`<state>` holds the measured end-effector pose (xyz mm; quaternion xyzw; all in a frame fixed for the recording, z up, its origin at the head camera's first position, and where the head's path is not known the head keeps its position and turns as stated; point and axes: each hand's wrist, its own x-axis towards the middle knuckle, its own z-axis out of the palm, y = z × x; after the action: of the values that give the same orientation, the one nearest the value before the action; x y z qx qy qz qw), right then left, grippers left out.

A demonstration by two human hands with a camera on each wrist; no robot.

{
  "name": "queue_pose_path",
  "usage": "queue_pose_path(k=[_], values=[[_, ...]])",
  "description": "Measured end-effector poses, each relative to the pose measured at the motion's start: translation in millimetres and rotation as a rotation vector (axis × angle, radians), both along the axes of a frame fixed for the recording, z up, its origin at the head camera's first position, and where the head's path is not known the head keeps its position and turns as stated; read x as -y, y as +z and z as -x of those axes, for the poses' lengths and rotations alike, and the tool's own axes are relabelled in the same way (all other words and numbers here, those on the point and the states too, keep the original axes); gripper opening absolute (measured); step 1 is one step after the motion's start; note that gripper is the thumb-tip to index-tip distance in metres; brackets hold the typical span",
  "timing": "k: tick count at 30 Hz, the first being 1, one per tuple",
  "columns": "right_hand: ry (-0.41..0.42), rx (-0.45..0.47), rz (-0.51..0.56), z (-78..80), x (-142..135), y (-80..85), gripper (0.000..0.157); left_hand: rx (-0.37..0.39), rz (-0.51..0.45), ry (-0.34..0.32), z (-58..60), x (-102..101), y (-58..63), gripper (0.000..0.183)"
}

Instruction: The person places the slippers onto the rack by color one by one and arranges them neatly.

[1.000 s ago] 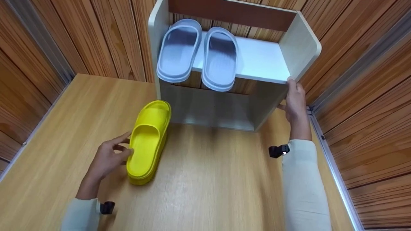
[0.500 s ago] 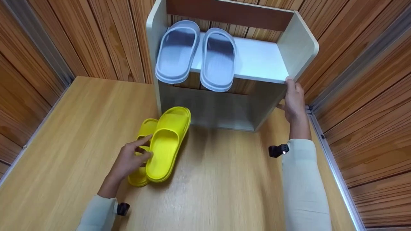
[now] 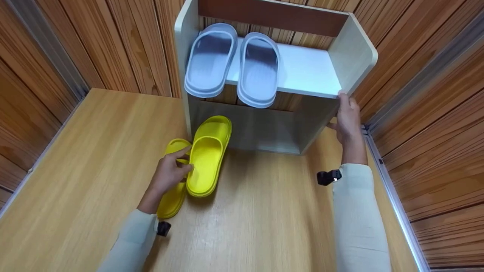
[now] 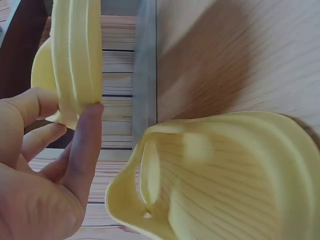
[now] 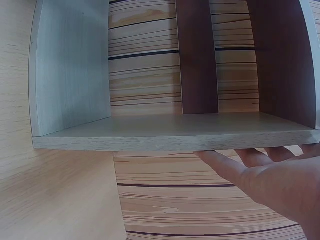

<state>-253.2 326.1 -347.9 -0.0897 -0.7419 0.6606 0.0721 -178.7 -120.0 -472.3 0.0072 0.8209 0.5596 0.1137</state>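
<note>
My left hand [image 3: 169, 172] pinches the side edge of a yellow slipper [image 3: 206, 158] between thumb and fingers. In the left wrist view that same slipper [image 4: 77, 60] stands up beside the fingertips. Its yellow mate [image 3: 172, 202] lies on the wooden table, partly hidden behind my left hand and the held slipper. The held slipper's toe overlaps the lower left front of a small shoe rack [image 3: 257, 130]. My right hand [image 3: 348, 117] rests on the rack's right side panel; in the right wrist view its fingertips touch the outer face of this panel [image 5: 160, 143].
Two light grey slippers [image 3: 210, 64] sit side by side on the left of the white upper shelf [image 3: 310, 68], their heels past its front edge. Wood-plank walls [image 3: 124, 45] enclose the table [image 3: 261, 223] at the back and both sides.
My left hand has lifted the upper yellow slipper off its mate and carried it right, then forward toward the rack, uncovering the mate. My right hand stays on the panel.
</note>
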Motion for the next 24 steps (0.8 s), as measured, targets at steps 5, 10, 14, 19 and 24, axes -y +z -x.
queue_pose_path(k=[5,10,14,19,24], values=[[0.008,0.006,-0.001,1.1,0,-0.1,0.067,-0.006,0.02,0.023,13.2,-8,-1.4,0.061],[-0.011,-0.015,-0.016,-0.8,-1,-0.1,0.067,-0.066,0.051,0.009,28.6,-19,-2.9,0.06],[0.002,-0.033,-0.02,-1.2,0,-0.7,0.062,-0.062,0.046,0.013,40.3,-25,-2.8,0.06],[-0.003,-0.022,-0.021,-2.4,1,-1.1,0.06,-0.004,0.018,0.023,52.9,-32,-4.3,0.063],[-0.004,-0.011,-0.007,-1.7,0,-1.6,0.064,-0.021,0.075,0.049,63.0,-42,-5.4,0.062]])
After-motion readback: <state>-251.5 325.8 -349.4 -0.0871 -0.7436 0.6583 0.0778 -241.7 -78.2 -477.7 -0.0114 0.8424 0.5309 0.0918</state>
